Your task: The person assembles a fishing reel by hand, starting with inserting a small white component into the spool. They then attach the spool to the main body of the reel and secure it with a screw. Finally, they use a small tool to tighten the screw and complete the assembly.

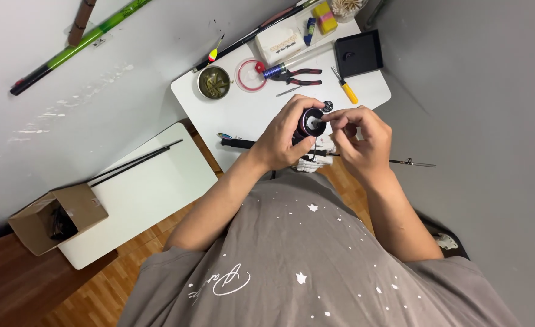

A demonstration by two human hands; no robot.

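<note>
My left hand (282, 134) is wrapped around a small black round reel spool (311, 122) with a red rim, held above the near edge of the white table (243, 112). The fingertips of my right hand (357, 136) pinch at the spool's front face, on a small part too tiny to make out. Beneath both hands a thin black fishing rod (238, 144) lies across the table edge, its metal tip sticking out to the right. A small dark round part (327, 105) rests on the table just beyond my hands.
On the table are red-handled pliers (301, 76), a yellow-handled screwdriver (346, 88), a round tin (213, 82), a red ring (250, 75), a white box (279, 42) and a black tray (358, 53). A lower white table (152, 188) with a cardboard box (55, 217) stands at left.
</note>
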